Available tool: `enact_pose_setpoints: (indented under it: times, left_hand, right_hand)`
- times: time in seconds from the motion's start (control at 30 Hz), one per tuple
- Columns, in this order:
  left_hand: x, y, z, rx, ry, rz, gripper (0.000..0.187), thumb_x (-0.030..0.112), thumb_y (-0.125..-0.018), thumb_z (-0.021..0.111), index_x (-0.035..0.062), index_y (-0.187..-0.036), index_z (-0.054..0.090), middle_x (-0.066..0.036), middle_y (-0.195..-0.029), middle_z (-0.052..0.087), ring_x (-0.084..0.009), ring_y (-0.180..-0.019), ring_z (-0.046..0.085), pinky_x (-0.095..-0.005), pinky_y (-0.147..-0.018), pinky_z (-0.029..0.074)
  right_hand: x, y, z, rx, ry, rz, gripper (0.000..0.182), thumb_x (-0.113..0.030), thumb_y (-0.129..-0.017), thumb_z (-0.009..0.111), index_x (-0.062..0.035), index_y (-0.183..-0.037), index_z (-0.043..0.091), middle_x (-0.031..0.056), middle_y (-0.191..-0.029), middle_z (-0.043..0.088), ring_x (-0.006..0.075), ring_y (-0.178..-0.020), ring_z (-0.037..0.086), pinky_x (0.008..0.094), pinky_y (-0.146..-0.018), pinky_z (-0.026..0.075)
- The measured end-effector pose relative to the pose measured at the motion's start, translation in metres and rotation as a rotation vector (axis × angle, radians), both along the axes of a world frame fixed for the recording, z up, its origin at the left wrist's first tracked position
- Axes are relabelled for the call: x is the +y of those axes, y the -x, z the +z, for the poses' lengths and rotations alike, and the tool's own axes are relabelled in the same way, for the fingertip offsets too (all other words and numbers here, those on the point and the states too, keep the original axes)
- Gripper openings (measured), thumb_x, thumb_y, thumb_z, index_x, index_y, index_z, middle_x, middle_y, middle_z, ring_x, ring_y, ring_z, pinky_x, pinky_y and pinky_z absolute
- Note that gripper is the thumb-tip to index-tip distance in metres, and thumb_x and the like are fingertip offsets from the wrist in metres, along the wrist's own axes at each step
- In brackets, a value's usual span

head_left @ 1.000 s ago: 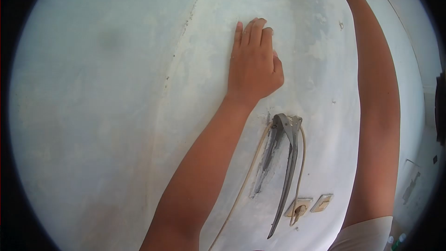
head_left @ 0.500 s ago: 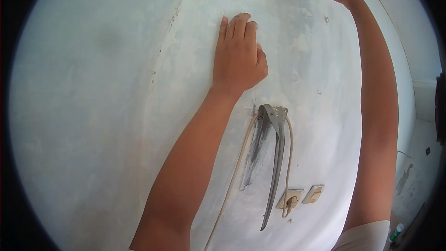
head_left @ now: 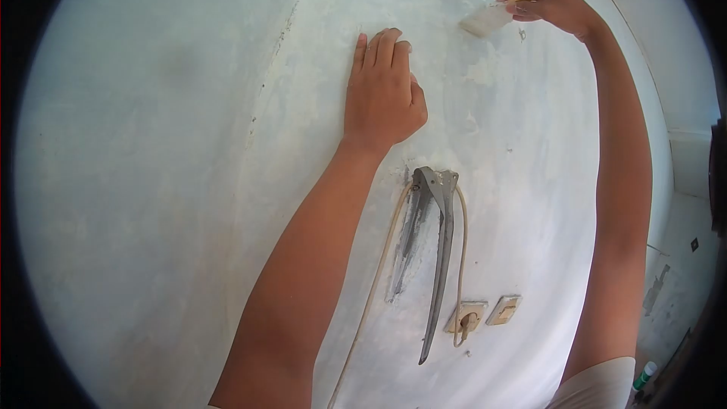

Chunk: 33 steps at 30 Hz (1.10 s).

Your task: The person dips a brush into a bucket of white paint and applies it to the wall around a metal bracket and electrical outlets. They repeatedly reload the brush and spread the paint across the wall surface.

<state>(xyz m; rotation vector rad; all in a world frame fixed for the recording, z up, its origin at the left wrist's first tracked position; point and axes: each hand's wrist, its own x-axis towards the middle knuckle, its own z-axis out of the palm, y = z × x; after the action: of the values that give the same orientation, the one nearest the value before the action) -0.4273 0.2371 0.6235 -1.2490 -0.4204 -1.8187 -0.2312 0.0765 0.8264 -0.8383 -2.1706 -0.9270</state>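
Observation:
High on the right, my right hand (head_left: pixel 556 9) is closed around the wooden, red-ended handle of a putty knife (head_left: pixel 486 20). The knife's broad pale blade points left and lies against the whitish wall (head_left: pixel 182 182); its exact contact edge is hard to make out. My left hand (head_left: pixel 385 91) rests on the wall to the left of the blade, palm down, fingers stretched upward and holding nothing. Patchy pale filler marks the wall between and below the hands.
Below my left hand a grey metal bracket (head_left: pixel 439 250) juts from the wall, with a cable (head_left: pixel 372 295) running past it. Lower right are a socket with a plug (head_left: pixel 468 321) and a switch (head_left: pixel 503 310). A green-and-white container (head_left: pixel 645 376) stands at the far lower right.
My right hand has brought the putty knife downward along the wall. The left hand stays flat on the wall, and the whole view has shifted slightly.

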Motion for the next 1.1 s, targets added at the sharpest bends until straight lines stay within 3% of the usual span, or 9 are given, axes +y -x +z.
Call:
enact_pose_setpoints:
  times: [0.1, 0.2, 0.27, 0.37, 0.5, 0.6, 0.73, 0.9, 1.1]
  left_hand:
    - [0.000, 0.000, 0.000, 0.002, 0.006, 0.008, 0.036, 0.004, -0.081, 0.055, -0.0015, -0.117, 0.053, -0.018, -0.133, 0.051, -0.0342, -0.129, 0.047, -0.0527, -0.119, 0.027]
    - [0.000, 0.000, 0.001, -0.001, 0.013, 0.011, 0.037, 0.004, -0.081, 0.055, -0.0017, -0.117, 0.053, -0.018, -0.133, 0.051, -0.0345, -0.129, 0.047, -0.0527, -0.119, 0.027]
    - [0.000, 0.000, 0.001, 0.002, 0.013, 0.016, 0.037, 0.004, -0.081, 0.055, -0.0018, -0.117, 0.053, -0.018, -0.133, 0.050, -0.0346, -0.129, 0.047, -0.0527, -0.119, 0.027]
    - [0.001, -0.001, 0.001, 0.000, 0.018, 0.034, 0.037, 0.004, -0.081, 0.055, -0.0018, -0.117, 0.053, -0.018, -0.133, 0.050, -0.0353, -0.129, 0.047, -0.0527, -0.119, 0.027]
    - [0.000, 0.000, 0.000, 0.005, 0.013, 0.027, 0.036, 0.004, -0.081, 0.055, -0.0018, -0.116, 0.052, -0.018, -0.134, 0.050, -0.0363, -0.128, 0.048, -0.0528, -0.119, 0.028]
    - [0.002, 0.000, 0.001, 0.005, 0.004, 0.018, 0.036, 0.003, -0.081, 0.055, -0.0013, -0.117, 0.052, -0.018, -0.134, 0.050, -0.0367, -0.128, 0.048, -0.0529, -0.119, 0.028]
    - [0.001, 0.000, 0.001, 0.007, 0.002, 0.017, 0.037, 0.003, -0.081, 0.054, -0.0005, -0.117, 0.052, -0.018, -0.134, 0.050, -0.0371, -0.127, 0.048, -0.0531, -0.119, 0.028]
    - [0.002, -0.001, 0.000, 0.014, 0.000, 0.029, 0.037, 0.003, -0.081, 0.054, -0.0009, -0.118, 0.052, -0.018, -0.134, 0.049, -0.0376, -0.127, 0.048, -0.0532, -0.118, 0.029]
    - [0.005, 0.000, 0.000, 0.011, -0.023, -0.004, 0.036, 0.003, -0.083, 0.053, -0.0018, -0.118, 0.050, -0.019, -0.134, 0.049, -0.0394, -0.126, 0.048, -0.0540, -0.118, 0.029]
  right_hand:
    - [-0.003, 0.009, -0.008, 0.060, -0.003, -0.001, 0.020, -0.005, -0.084, 0.069, -0.0028, -0.104, 0.073, 0.0083, -0.109, 0.072, 0.0193, -0.100, 0.069, 0.0319, -0.092, 0.057]
    - [0.011, 0.017, 0.002, -0.057, -0.119, -0.010, 0.015, -0.002, -0.085, 0.069, -0.0007, -0.100, 0.073, 0.0093, -0.105, 0.073, 0.0204, -0.098, 0.070, 0.0323, -0.091, 0.057]
    - [0.017, 0.025, 0.013, -0.112, -0.183, -0.011, 0.008, -0.010, -0.085, 0.075, -0.0029, -0.090, 0.076, 0.0098, -0.096, 0.076, 0.0186, -0.088, 0.069, 0.0356, -0.086, 0.056]
    - [0.027, 0.037, 0.019, -0.012, -0.282, 0.013, 0.008, -0.007, -0.084, 0.074, -0.0018, -0.089, 0.076, 0.0105, -0.096, 0.076, 0.0200, -0.087, 0.069, 0.0356, -0.084, 0.056]
    - [0.059, 0.041, 0.047, -0.061, -0.467, 0.250, 0.013, -0.007, -0.087, 0.065, 0.0003, -0.087, 0.076, 0.0143, -0.086, 0.075, 0.0210, -0.083, 0.069, 0.0357, -0.077, 0.056]
    - [0.054, 0.046, 0.042, 0.140, -0.462, 0.194, 0.016, -0.006, -0.088, 0.062, 0.0013, -0.087, 0.075, 0.0158, -0.083, 0.074, 0.0206, -0.081, 0.069, 0.0354, -0.075, 0.055]
    - [0.043, 0.050, 0.033, 0.166, -0.480, 0.234, 0.014, -0.006, -0.087, 0.063, 0.0014, -0.088, 0.075, 0.0147, -0.083, 0.074, 0.0199, -0.080, 0.068, 0.0349, -0.075, 0.055]
    - [0.051, 0.040, 0.011, -0.015, -0.366, 0.160, 0.010, -0.003, -0.083, 0.067, 0.0010, -0.089, 0.075, 0.0131, -0.086, 0.075, 0.0195, -0.081, 0.068, 0.0343, -0.075, 0.055]
    - [0.042, 0.027, -0.038, -0.245, -0.314, 0.224, 0.003, 0.002, -0.080, 0.070, 0.0044, -0.079, 0.070, 0.0125, -0.086, 0.075, 0.0194, -0.077, 0.068, 0.0333, -0.074, 0.056]
